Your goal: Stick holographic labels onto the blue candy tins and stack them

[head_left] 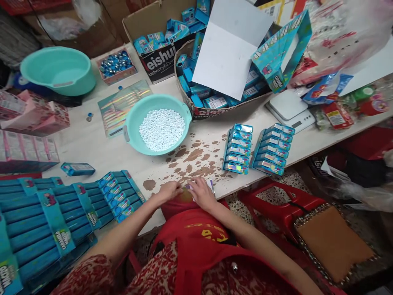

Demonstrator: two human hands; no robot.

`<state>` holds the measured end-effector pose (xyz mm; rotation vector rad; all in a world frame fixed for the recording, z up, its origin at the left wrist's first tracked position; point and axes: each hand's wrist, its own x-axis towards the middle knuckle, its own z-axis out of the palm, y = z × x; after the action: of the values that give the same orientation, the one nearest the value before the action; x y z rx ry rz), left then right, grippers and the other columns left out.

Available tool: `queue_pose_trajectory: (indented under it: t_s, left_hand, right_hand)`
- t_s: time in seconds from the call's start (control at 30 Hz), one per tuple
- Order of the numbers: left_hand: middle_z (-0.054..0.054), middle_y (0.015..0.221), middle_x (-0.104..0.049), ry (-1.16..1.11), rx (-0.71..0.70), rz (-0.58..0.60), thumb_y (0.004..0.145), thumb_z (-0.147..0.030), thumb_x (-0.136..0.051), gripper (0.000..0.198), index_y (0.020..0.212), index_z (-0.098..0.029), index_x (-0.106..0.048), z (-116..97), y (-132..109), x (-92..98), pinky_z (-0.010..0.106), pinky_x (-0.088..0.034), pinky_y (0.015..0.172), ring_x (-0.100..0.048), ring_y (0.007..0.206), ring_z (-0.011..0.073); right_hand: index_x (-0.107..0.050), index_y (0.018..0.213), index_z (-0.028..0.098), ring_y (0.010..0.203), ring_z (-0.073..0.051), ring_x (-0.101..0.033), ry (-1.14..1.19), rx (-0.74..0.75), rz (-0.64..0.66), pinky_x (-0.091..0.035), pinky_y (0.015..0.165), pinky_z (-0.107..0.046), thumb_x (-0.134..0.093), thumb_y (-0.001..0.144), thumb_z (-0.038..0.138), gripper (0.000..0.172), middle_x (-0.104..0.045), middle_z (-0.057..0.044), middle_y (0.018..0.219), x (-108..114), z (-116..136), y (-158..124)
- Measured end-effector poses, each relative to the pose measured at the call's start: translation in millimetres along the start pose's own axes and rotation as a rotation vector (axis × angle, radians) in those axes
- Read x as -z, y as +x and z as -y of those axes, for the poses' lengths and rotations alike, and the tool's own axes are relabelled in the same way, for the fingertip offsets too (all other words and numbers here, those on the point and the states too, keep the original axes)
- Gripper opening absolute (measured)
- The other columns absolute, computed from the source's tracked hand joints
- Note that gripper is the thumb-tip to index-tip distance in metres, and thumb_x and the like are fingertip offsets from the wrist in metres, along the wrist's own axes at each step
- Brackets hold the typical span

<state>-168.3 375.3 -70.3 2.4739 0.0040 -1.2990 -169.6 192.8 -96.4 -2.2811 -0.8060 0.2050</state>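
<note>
At the table's front edge, close to my body, both hands are near each other. My left hand (170, 191) has its fingers curled closed, and what they grip, if anything, is hidden. Facing it, my right hand (201, 194) is bent with its fingertips pressed down; whatever lies under them is too small to make out. Beside the right hand a thin white and purple strip (211, 186) shows. Beyond the hands stands a turquoise basin (129, 116) holding small white candies (162, 129). To the right, two stacks of small blue boxes (238, 149) stand side by side.
Packed blue display boxes (58, 221) fill the left front, below pink boxes (29, 149). An empty turquoise basin (58, 71) sits back left. Open cartons of blue boxes (161, 63) stand behind, with a white scale (290, 108) at right. A red stool (279, 196) is alongside.
</note>
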Motion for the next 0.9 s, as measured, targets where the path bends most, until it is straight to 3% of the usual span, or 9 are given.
queue_pose_trajectory:
  t_s: [0.1,0.27,0.4,0.5,0.6,0.67,0.73,0.8,0.9]
  left_hand:
    - [0.003,0.071,-0.062,-0.110,-0.005,-0.031,0.080,-0.031,-0.046,0.024,0.077,-0.016,-0.065,7.7,6.3,-8.2,0.024,-0.030,0.058,-0.053,0.068,0.0158]
    - [0.002,0.070,-0.063,-0.214,0.015,-0.063,0.080,-0.030,-0.046,0.024,0.078,-0.016,-0.065,14.3,9.7,-11.6,0.023,-0.031,0.058,-0.052,0.068,0.0152]
    - [0.002,0.072,-0.064,-0.200,0.013,-0.079,0.081,-0.031,-0.045,0.025,0.080,-0.017,-0.065,13.2,13.6,-12.9,0.024,-0.031,0.058,-0.054,0.071,0.0160]
    - [0.004,0.077,-0.066,-0.155,0.057,-0.090,0.083,-0.032,-0.044,0.025,0.080,-0.018,-0.065,11.1,15.4,-14.0,0.024,-0.033,0.060,-0.057,0.076,0.0179]
    - [0.007,0.085,-0.067,-0.142,0.095,-0.175,0.085,-0.032,-0.044,0.025,0.086,-0.018,-0.065,5.1,10.2,-12.6,0.027,-0.039,0.068,-0.059,0.084,0.0217]
    - [0.009,0.100,-0.066,-0.248,-0.015,-0.319,0.086,-0.034,-0.045,0.028,0.101,-0.018,-0.062,-4.5,3.3,-8.5,0.031,-0.042,0.080,-0.057,0.097,0.0231]
    - [0.008,0.117,-0.060,-0.449,-0.239,-0.400,0.083,-0.039,-0.051,0.039,0.117,-0.020,-0.054,-19.4,-3.0,-2.5,0.031,-0.041,0.089,-0.052,0.109,0.0222]
    - [0.007,0.116,-0.060,-0.651,-0.428,-0.301,0.079,-0.043,-0.056,0.044,0.116,-0.020,-0.053,-38.1,-4.4,4.7,0.030,-0.044,0.086,-0.055,0.104,0.0200]
    - [0.002,0.075,-0.063,-0.811,-0.464,-0.060,0.081,-0.044,-0.050,0.029,0.084,-0.016,-0.057,-66.7,9.1,20.0,0.025,-0.045,0.064,-0.057,0.067,0.0136]
  right_hand:
    - [-0.054,0.121,0.018,0.106,-0.026,-0.049,-0.114,0.052,0.127,-0.047,0.088,-0.041,-0.054,0.086,0.016,0.035,-0.057,-0.012,0.117,-17.0,-2.8,-6.4]
    - [-0.054,0.120,0.014,0.114,-0.026,-0.045,-0.204,0.164,0.141,-0.042,0.093,-0.039,-0.052,0.087,0.016,0.033,-0.054,-0.013,0.126,-19.3,-6.6,-18.1]
    - [-0.061,0.098,0.016,0.099,-0.023,-0.052,-0.266,0.134,0.162,-0.042,0.083,-0.036,-0.053,0.087,0.018,0.014,-0.062,-0.011,0.105,-12.0,-2.1,-14.6]
    - [-0.060,0.082,0.018,0.079,-0.021,-0.052,-0.298,0.104,0.225,-0.040,0.070,-0.032,-0.053,0.087,0.015,0.008,-0.062,-0.006,0.079,0.9,4.8,-11.9]
    - [-0.057,0.078,0.019,0.075,-0.019,-0.051,-0.159,-0.005,0.177,-0.038,0.067,-0.029,-0.055,0.085,0.016,0.008,-0.060,-0.004,0.076,24.8,10.6,-13.5]
    - [-0.054,0.076,0.020,0.075,-0.017,-0.052,-0.001,-0.131,0.105,-0.039,0.067,-0.027,-0.055,0.085,0.016,0.010,-0.059,-0.003,0.076,45.5,12.0,-13.8]
    - [-0.054,0.075,0.020,0.073,-0.016,-0.053,0.152,-0.249,0.027,-0.040,0.066,-0.026,-0.056,0.084,0.017,0.010,-0.059,-0.002,0.075,66.5,11.0,-11.6]
    - [-0.054,0.074,0.020,0.069,-0.015,-0.053,0.271,-0.350,-0.057,-0.040,0.064,-0.025,-0.057,0.083,0.021,0.010,-0.058,-0.001,0.073,84.3,7.4,-7.1]
    - [-0.056,0.073,0.020,0.064,-0.014,-0.053,0.365,-0.484,-0.190,-0.041,0.063,-0.025,-0.057,0.082,0.028,0.012,-0.059,0.000,0.070,101.7,-5.7,2.9]
